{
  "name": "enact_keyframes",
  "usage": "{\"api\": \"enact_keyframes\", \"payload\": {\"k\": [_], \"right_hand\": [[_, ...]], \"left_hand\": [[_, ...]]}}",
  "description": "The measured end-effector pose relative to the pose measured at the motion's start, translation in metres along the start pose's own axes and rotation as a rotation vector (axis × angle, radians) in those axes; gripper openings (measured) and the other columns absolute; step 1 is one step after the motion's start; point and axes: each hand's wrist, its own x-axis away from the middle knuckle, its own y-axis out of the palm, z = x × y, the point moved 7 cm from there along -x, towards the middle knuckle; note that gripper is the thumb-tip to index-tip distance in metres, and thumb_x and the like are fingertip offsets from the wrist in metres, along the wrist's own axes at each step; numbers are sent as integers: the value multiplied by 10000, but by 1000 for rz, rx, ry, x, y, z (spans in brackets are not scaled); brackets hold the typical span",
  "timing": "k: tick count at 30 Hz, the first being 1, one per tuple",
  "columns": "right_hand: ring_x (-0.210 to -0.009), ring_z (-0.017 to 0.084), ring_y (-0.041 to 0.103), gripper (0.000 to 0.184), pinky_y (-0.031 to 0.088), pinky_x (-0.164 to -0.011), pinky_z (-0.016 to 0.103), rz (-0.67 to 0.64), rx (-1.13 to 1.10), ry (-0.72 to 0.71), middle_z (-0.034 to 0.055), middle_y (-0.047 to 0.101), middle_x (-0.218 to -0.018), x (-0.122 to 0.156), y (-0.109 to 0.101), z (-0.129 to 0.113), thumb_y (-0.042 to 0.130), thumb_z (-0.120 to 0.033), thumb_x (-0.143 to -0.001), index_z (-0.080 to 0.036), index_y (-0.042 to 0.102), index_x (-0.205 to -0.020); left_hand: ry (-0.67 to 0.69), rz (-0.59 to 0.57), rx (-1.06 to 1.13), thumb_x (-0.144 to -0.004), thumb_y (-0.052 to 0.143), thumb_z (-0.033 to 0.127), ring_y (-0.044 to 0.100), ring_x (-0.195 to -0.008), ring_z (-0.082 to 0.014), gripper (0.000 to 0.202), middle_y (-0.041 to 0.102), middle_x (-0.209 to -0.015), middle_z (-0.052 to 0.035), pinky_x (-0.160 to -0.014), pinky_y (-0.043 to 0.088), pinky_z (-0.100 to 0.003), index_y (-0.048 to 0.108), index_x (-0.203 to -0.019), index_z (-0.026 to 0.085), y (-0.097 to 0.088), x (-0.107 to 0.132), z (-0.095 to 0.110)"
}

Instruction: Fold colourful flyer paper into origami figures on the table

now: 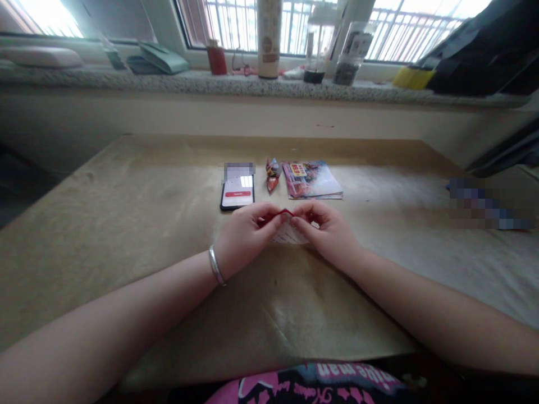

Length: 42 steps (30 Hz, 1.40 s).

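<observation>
Between my two hands, low over the table, is a sheet of paper [290, 234] with a white printed underside and a red folded edge at the top. My left hand [252, 227], with a silver bangle at its wrist, pinches the left side of that edge between thumb and fingers. On the other side, my right hand [326, 227] pinches it the same way. Just beyond lie a small folded paper figure [272, 177] in orange and mixed colours and a stack of colourful printed sheets [314, 180]. A phone [238, 193] with a lit screen lies past my left hand.
The wooden table [126, 224] reaches to the wall below a granite windowsill [236, 84]. On the sill stand a red container [217, 59], a tall cylinder [268, 42], clear containers and a green pouch [164, 58]. A dark bag [475, 53] sits at the right.
</observation>
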Motion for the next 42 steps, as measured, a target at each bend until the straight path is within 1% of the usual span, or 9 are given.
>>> {"api": "enact_keyframes", "payload": {"k": [8, 11, 15, 19, 23, 26, 31, 42], "right_hand": [[-589, 98, 489, 96, 390, -546, 234, 62, 18, -29, -21, 581, -674, 1, -4, -7, 621, -287, -797, -196, 640, -777], [-586, 94, 487, 85, 388, -541, 229, 58, 18, -27, -25, 579, -672, 1, -3, -8, 618, -275, -798, -196, 639, -777], [-583, 93, 484, 84, 385, -536, 229, 47, 19, -20, -28, 567, -660, 2, -2, -9, 615, -268, -797, -193, 623, -760], [-577, 95, 486, 92, 386, -531, 230, 45, 21, -5, -27, 561, -651, 2, -1, -8, 604, -269, -802, -189, 613, -758], [-592, 96, 500, 56, 401, -549, 229, 41, 21, -35, -26, 574, -673, 3, 0, -11, 594, -244, -805, -193, 617, -804], [-631, 101, 526, 69, 418, -578, 231, 44, 6, -67, -18, 609, -717, 4, 0, -15, 585, -244, -817, -198, 627, -846], [-624, 104, 530, 91, 426, -577, 233, 58, 31, -71, -11, 635, -719, 4, -1, -16, 586, -266, -823, -195, 642, -816], [-643, 102, 545, 80, 441, -587, 225, 69, 84, -140, -8, 632, -736, 6, -3, -23, 577, -239, -829, -193, 642, -824]], "left_hand": [[5, 20, 14, -861, 584, 338, 598, -646, -99, 198, 680, -732, -1, -591, 465, -181, 693, -845, 172, 0, 1, 2], [-16, 41, 32, -852, 592, 338, 602, -655, -104, 193, 682, -747, -6, -598, 477, -184, 685, -845, 169, -1, 2, 0], [-62, 81, 111, -826, 619, 348, 611, -669, -111, 192, 675, -748, -8, -610, 501, -189, 661, -819, 161, -3, 2, -1], [-79, 85, 143, -808, 634, 320, 607, -653, -106, 168, 666, -719, -3, -605, 500, -186, 653, -776, 157, -3, 1, -1], [-35, 81, 115, -812, 630, 294, 598, -654, -97, 146, 658, -719, 1, -615, 491, -181, 651, -770, 155, -3, 0, 3], [-9, 77, 74, -811, 627, 285, 587, -644, -94, 143, 653, -715, 4, -611, 486, -182, 644, -756, 154, -3, 1, 6], [15, 92, 27, -809, 631, 282, 575, -625, -89, 152, 642, -688, 10, -599, 475, -181, 636, -729, 154, -5, 1, 8], [91, 100, -29, -819, 624, 247, 577, -647, -93, 118, 643, -711, 2, -599, 453, -192, 634, -743, 156, -5, 4, 12]]}}
